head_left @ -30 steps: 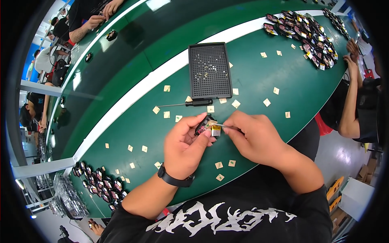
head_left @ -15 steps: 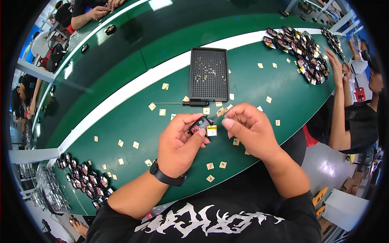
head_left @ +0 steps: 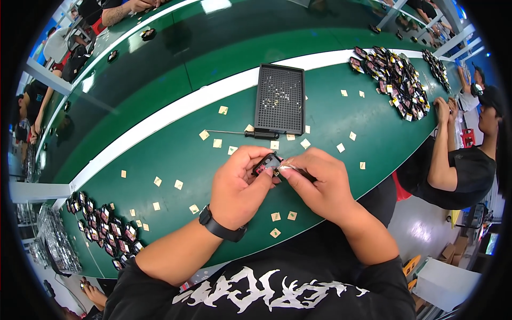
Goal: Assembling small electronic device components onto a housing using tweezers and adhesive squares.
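pinching a small black part (head_left: 268, 164) in my left hand (head_left: 240, 189), my right hand (head_left: 320, 184) grips a thin tool (head_left: 290, 169); a slip could drop it among the tan squares (head_left: 276, 216).

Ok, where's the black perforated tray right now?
In the head view the black perforated tray lies on the green table just beyond both hands, centre-right, its far end touching the white stripe and a screwdriver along its near edge.

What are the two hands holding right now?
Left hand: closed on a small black part.
Right hand: pinched on a thin tool touching that part.
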A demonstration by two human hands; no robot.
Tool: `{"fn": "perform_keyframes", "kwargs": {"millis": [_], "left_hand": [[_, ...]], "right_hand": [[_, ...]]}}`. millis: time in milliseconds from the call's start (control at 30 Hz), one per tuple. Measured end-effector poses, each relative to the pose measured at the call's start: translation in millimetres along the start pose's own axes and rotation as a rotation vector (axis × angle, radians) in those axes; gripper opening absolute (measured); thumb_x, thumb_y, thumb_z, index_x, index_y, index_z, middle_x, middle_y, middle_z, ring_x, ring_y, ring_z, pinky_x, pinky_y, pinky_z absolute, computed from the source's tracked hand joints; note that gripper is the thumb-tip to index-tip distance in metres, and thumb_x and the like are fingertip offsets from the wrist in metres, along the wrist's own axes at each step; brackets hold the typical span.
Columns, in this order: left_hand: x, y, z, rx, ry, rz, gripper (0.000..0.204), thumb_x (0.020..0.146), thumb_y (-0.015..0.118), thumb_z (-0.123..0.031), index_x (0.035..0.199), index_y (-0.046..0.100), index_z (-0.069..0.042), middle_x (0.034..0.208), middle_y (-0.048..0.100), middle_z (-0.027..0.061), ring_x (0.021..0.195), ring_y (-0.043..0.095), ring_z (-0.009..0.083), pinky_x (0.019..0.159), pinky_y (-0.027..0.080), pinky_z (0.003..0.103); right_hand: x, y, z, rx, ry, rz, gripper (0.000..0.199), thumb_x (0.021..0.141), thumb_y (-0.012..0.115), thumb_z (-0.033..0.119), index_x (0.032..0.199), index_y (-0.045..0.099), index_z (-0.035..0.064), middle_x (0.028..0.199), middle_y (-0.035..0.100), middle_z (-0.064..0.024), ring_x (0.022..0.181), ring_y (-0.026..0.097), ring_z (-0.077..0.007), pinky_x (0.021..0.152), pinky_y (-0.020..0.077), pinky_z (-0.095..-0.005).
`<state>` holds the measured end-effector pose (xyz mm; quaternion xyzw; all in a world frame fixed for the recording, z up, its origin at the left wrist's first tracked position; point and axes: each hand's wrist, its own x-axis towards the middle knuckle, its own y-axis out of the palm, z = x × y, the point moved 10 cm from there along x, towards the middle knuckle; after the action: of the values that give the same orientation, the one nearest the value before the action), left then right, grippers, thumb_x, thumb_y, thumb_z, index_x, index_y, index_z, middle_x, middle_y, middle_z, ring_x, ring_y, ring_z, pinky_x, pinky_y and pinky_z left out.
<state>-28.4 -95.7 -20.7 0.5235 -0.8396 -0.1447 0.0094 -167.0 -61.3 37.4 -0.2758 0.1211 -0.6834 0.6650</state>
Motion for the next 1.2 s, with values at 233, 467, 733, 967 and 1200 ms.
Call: {"fn": "perform_keyframes", "kwargs": {"millis": [233,467,733,967,1200], "left_hand": [[0.0,-0.7,1.7,0.0,0.043,0.006,0.023,0.098,0.054,0.006,0.121,0.052,0.003,0.112,0.07,0.0129,0.095,0.07,0.0129,0.083,0.059,0.027],[0.0,2.9,3.5,0.12,0.045,0.059,0.025,0.1,0.053,0.006,0.123,0.048,0.001,0.112,0.068,0.0122,0.098,0.067,0.0137,0.085,0.056,0.028],[-2.1,11.2,4.7,0.181,0.057,0.146,0.029,0.1,0.052,0.006,0.128,0.044,0.002,0.116,0.066,0.0145,0.099,0.065,0.0143,0.088,0.055,0.029],[-6.2,18.9,5.9,0.137,0.039,0.229,0.031,0.1,0.05,0.008,0.13,0.043,0.002,0.119,0.063,0.0157,0.101,0.065,0.0157,0.091,0.054,0.032],[-8.1,24.3,9.3,0.101,0.041,0.291,0.033,0.1,0.05,0.009,0.131,0.043,0.003,0.12,0.063,0.0164,0.1,0.065,0.017,0.089,0.055,0.032]], "right_hand": [[-3.1,11.0,-16.0,0.256,0.217,0.021,0.014,0.094,0.07,0.005,0.105,0.073,-0.003,0.089,0.073,-0.0093,0.073,0.069,-0.013,0.064,0.0531,-0.024],[1.3,8.8,-9.0,0.193,0.128,0.035,0.014,0.093,0.071,0.003,0.106,0.074,-0.0025,0.091,0.074,-0.011,0.075,0.069,-0.0133,0.065,0.0539,-0.0266],[2.6,13.8,-17.9,0.2,0.163,0.096,0.011,0.091,0.072,0.002,0.101,0.077,0.0001,0.085,0.069,-0.0095,0.075,0.066,-0.0144,0.064,0.0512,-0.0288],[-2.0,17.3,-42.4,0.629,0.489,0.036,0.014,0.091,0.073,-0.003,0.09,0.059,-0.0037,0.085,0.068,-0.009,0.083,0.074,-0.0162,0.067,0.0559,-0.0232],[-6.4,27.5,-50.4,0.737,0.606,0.141,0.019,0.09,0.073,-0.005,0.091,0.055,-0.0008,0.082,0.067,-0.0087,0.078,0.072,-0.0163,0.068,0.0565,-0.0245]]}}
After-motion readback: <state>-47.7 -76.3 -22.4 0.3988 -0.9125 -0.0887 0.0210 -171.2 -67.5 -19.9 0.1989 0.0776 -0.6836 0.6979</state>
